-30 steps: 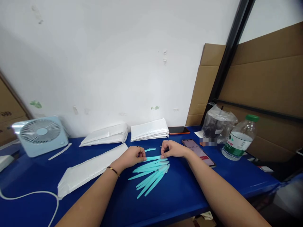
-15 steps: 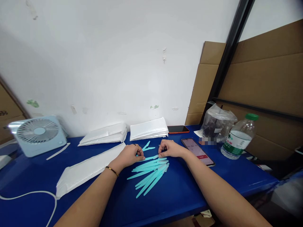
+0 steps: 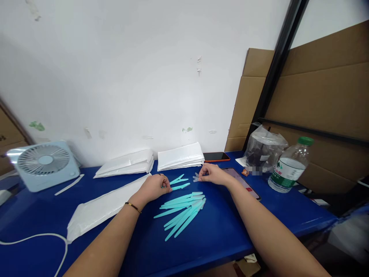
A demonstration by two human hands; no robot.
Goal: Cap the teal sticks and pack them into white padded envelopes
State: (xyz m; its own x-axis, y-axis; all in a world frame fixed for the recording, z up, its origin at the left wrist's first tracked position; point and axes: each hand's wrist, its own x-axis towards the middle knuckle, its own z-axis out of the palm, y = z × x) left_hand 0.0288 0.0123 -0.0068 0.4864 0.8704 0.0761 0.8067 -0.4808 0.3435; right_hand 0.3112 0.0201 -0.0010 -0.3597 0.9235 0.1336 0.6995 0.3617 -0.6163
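Note:
My left hand pinches the handle end of a turquoise eyebrow razor, whose blade end points right. Just behind it lie a couple of other turquoise razors. My right hand has thumb and forefinger closed on what looks like a small clear blade cap, over a few clear caps on the table. Closer to me, a fanned pile of razors rests on the blue table, and pale clear caps cover their right ends.
White padded envelopes and a second stack lie by the wall, with a single envelope left of my hand. A fan stands left. At right are a phone, a bagged cup and a water bottle.
My hands have drawn apart. The left moved slightly left with the razor, its blade end now uncovered; the right moved up and back to the clear caps.

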